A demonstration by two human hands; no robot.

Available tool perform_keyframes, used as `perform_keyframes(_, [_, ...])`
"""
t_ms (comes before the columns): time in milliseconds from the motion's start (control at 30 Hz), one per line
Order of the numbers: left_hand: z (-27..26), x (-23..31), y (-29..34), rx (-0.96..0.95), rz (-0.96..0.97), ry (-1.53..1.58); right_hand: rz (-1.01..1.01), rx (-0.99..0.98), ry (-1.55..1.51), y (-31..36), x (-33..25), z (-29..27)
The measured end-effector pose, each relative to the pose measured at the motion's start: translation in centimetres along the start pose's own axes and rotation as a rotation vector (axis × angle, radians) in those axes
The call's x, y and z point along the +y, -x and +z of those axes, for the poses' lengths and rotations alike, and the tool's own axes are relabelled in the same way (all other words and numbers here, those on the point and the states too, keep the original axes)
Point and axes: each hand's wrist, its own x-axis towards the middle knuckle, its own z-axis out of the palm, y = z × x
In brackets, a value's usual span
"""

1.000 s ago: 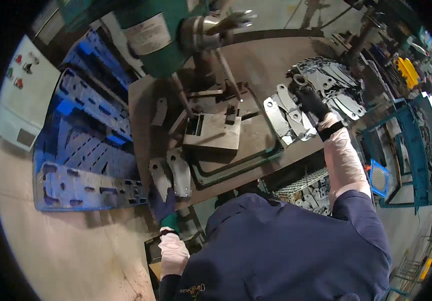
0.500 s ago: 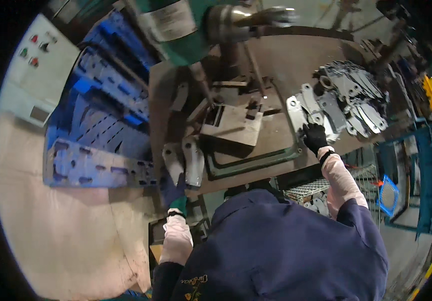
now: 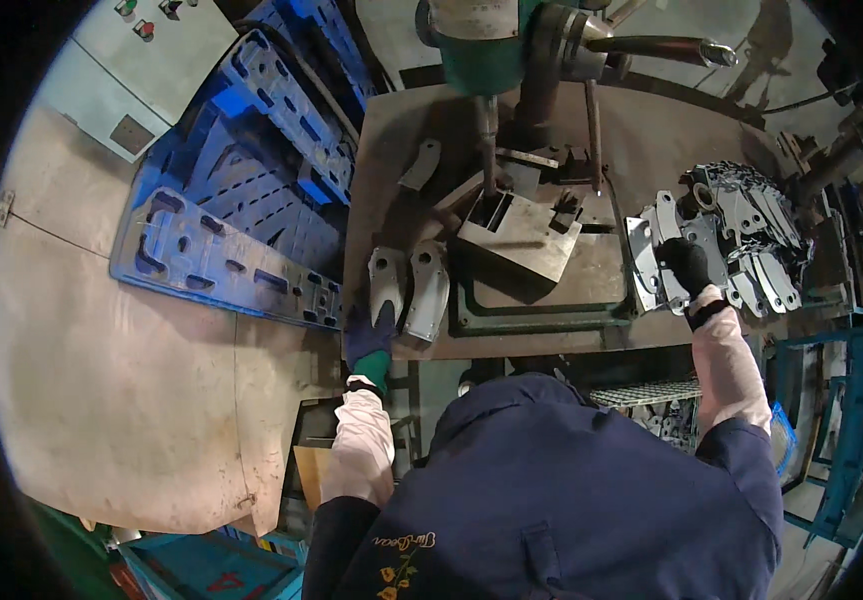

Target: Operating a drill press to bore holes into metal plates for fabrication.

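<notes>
My left hand [image 3: 369, 338], in a dark blue glove with a green cuff, is closed around the near end of a curved flat metal plate [image 3: 387, 278] with a hole at its far end. A similar metal plate [image 3: 427, 292] lies just right of it. My right hand [image 3: 688, 266], in a black glove, has its fingers curled down on a light metal plate [image 3: 666, 222] at the left side of a heap of such plates [image 3: 746, 205]. Its fingertips are partly hidden. Between my hands stands a blocky metal fixture [image 3: 523, 238] on the drill press base [image 3: 551, 318].
Above the fixture hang the green drill press head [image 3: 481, 60] and its lever handle [image 3: 666, 48]. One more plate [image 3: 419, 165] lies at the table's far left. Blue plastic pallets [image 3: 226, 262] stand left of the table, and a wire shelf [image 3: 646, 393] sits below its front edge.
The whole view has shifted, so the table appears farther right. My left hand, blurred before, now shows clearly at the left plate. The right hand stays at the heap, slightly farther up the plates.
</notes>
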Motion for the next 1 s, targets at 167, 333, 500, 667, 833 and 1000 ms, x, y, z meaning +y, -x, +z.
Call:
perform_keyframes(167, [-0.8,1.5,0.5,0.188,-0.001,0.009,0.291,0.013,-0.509,-0.2,-9.0,-6.4])
perform_keyframes(333, [-1.3,7.8,3.5,-0.470,0.764,0.635,0.088,-0.181,-0.758,1.1,-21.4,-8.8])
perform_keyframes(500, [-3.4,12.8,8.3,-0.660,0.869,0.732,-0.638,-0.220,-0.354,-0.1,-28.7,-3.7])
perform_keyframes(667, [-2.7,12.8,9.9,-0.308,0.840,0.606,-0.801,-0.094,0.108,-0.2,-32.2,4.2])
perform_keyframes(833, [1.2,10.6,6.6,-0.560,0.381,1.024,-0.677,-0.116,0.024,-0.8,-32.3,5.3])
perform_keyframes(1000, [1.7,11.7,3.6,-0.256,0.306,0.228,-0.364,-0.091,-0.712,-5.2,-28.1,-0.5])
